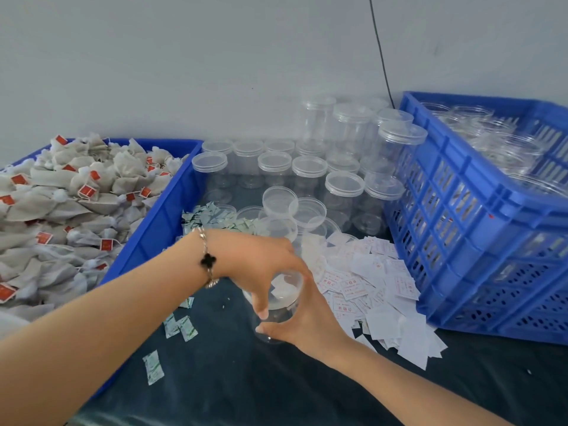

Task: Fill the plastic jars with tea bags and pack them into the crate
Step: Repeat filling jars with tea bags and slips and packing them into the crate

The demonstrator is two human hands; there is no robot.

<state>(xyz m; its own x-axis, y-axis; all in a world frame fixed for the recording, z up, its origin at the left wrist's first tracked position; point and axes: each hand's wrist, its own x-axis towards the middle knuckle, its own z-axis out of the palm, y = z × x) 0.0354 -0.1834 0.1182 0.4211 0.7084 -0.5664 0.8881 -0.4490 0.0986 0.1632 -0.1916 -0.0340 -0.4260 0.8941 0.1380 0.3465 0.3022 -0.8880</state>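
Observation:
A clear plastic jar (281, 302) stands on the dark table in front of me. My left hand (261, 265) grips its top from above, fingers curled round the lid. My right hand (307, 321) wraps round the jar's lower side. The jar looks empty of tea bags. A blue tray (159, 216) at the left is heaped with grey tea bags (61, 204) with red tags. The blue slatted crate (479, 229) at the right holds several clear jars (504, 142).
Many lidded empty jars (307, 167) stand against the wall between tray and crate. White paper slips (375, 281) lie scattered beside the crate. Small green-printed sachets (181, 327) lie on the table and in a pile (215, 219) by the tray.

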